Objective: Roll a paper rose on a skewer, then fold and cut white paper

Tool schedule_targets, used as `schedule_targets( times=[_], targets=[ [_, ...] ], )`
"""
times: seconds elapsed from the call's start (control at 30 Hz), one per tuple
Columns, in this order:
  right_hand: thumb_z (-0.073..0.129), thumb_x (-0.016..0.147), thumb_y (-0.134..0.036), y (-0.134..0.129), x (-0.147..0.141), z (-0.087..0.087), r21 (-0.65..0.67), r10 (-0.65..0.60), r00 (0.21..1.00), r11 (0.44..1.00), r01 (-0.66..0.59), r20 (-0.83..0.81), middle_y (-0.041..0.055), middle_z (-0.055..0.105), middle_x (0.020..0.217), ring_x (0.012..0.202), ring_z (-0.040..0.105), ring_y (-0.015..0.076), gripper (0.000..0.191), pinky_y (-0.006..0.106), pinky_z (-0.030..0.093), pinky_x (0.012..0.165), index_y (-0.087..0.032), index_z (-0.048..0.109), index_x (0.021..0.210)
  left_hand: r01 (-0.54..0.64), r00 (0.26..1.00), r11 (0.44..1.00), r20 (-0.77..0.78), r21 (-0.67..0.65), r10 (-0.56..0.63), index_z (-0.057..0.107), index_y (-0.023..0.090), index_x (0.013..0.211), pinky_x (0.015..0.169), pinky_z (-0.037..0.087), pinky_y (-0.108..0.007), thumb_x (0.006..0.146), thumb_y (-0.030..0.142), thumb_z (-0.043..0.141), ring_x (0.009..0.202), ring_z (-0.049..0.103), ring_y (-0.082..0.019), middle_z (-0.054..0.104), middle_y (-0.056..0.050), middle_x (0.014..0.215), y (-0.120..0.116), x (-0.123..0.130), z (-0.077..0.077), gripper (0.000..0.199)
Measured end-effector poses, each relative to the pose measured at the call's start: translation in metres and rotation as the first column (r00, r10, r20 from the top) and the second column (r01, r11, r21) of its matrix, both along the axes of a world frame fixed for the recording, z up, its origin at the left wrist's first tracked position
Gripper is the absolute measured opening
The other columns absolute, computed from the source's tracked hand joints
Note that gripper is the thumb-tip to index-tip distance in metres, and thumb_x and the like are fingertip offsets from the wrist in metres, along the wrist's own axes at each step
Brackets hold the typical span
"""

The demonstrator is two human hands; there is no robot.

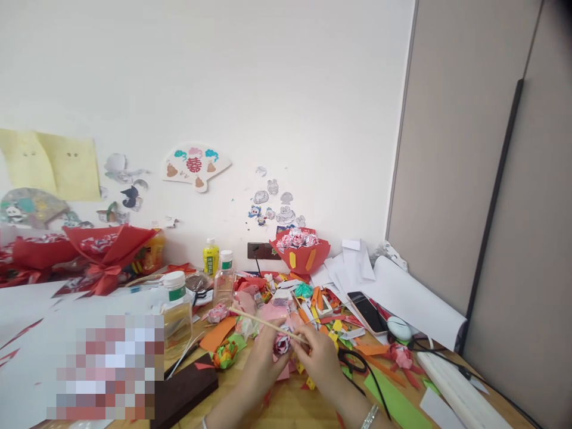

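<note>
A pink and white paper flower (282, 344) is held in the fingers of my left hand (260, 360), low over the middle of the table. My right hand (319, 357) pinches the end of a thin wooden stick (255, 318), which slants up to the left across the top of the flower. Whether the stick's right end touches the flower is hidden by my fingers. Black-handled scissors (353, 360) lie just right of my right hand. An orange and green paper flower (226, 354) rests left of my left hand.
Paper scraps (268, 298) cover the table. Clear bottles (177, 316) stand at the left, near a dark block (184, 390). A red-wrapped bouquet (301, 253) stands by the wall. A phone (367, 312), a mouse (399, 328) and a white power strip (460, 390) lie right.
</note>
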State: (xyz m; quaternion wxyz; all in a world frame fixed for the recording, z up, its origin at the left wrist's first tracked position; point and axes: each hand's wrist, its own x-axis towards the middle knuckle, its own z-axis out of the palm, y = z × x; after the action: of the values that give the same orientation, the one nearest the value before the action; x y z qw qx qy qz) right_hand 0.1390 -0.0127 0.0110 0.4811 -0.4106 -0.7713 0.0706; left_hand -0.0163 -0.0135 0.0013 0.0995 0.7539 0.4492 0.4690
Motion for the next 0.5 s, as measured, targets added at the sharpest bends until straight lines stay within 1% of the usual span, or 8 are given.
schedule_targets(
  times=[0.07, 0.23, 0.33, 0.4, 0.5],
  targets=[
    [0.05, 0.081, -0.023, 0.0, -0.002, -0.002, -0.011, -0.022, 1.0, 1.0, 0.022, 0.012, -0.0009, 0.063, 0.062, 0.056, 0.057, 0.0149, 0.011, 0.023, 0.034, 0.052, -0.021, 0.061, 0.078, 0.0, 1.0, 1.0, -0.025, 0.019, 0.001, 0.049, 0.021, 0.117, 0.088, 0.047, -0.041, 0.073, 0.02, 0.056, 0.106, 0.056, -0.026, 0.06, -0.011, 0.114, 0.001, -0.001, -0.001, 0.045],
    [0.051, 0.08, -0.024, 0.001, -0.005, -0.003, -0.013, -0.113, 0.992, 0.993, 0.113, 0.053, -0.0005, 0.061, 0.059, 0.053, 0.055, 0.0158, 0.012, 0.024, 0.032, 0.05, -0.021, 0.061, 0.075, -0.005, 0.998, 0.999, -0.065, 0.049, 0.008, 0.053, 0.022, 0.113, 0.087, 0.048, -0.04, 0.072, 0.02, 0.057, 0.105, 0.057, -0.026, 0.063, -0.01, 0.11, -0.001, -0.001, 0.0, 0.042],
    [0.05, 0.081, -0.021, 0.002, -0.004, -0.003, -0.007, -0.097, 0.993, 0.995, 0.097, 0.072, 0.0005, 0.065, 0.063, 0.056, 0.059, 0.0165, 0.013, 0.024, 0.036, 0.051, -0.021, 0.063, 0.078, -0.022, 0.999, 0.998, -0.048, 0.059, 0.025, 0.052, 0.021, 0.115, 0.088, 0.048, -0.041, 0.074, 0.021, 0.056, 0.106, 0.057, -0.026, 0.062, -0.011, 0.112, 0.001, -0.001, -0.005, 0.041],
    [0.049, 0.08, -0.016, 0.003, -0.003, -0.006, 0.051, -0.087, 0.99, 0.995, 0.082, 0.111, 0.002, 0.067, 0.068, 0.061, 0.061, 0.0177, 0.017, 0.025, 0.039, 0.055, -0.021, 0.064, 0.081, -0.015, 1.0, 0.998, -0.026, 0.065, 0.017, 0.051, 0.021, 0.115, 0.087, 0.048, -0.041, 0.075, 0.02, 0.055, 0.106, 0.056, -0.025, 0.061, -0.011, 0.114, 0.003, -0.001, -0.008, 0.04],
    [0.046, 0.08, -0.012, 0.006, -0.002, -0.015, 0.185, -0.1, 0.979, 0.98, 0.066, 0.176, 0.004, 0.069, 0.074, 0.065, 0.063, 0.019, 0.024, 0.026, 0.042, 0.059, -0.022, 0.066, 0.087, 0.021, 1.0, 0.999, 0.017, 0.048, -0.022, 0.05, 0.022, 0.115, 0.079, 0.051, -0.038, 0.074, 0.014, 0.053, 0.097, 0.059, -0.023, 0.061, -0.009, 0.111, 0.005, 0.0, -0.009, 0.043]
  ],
)
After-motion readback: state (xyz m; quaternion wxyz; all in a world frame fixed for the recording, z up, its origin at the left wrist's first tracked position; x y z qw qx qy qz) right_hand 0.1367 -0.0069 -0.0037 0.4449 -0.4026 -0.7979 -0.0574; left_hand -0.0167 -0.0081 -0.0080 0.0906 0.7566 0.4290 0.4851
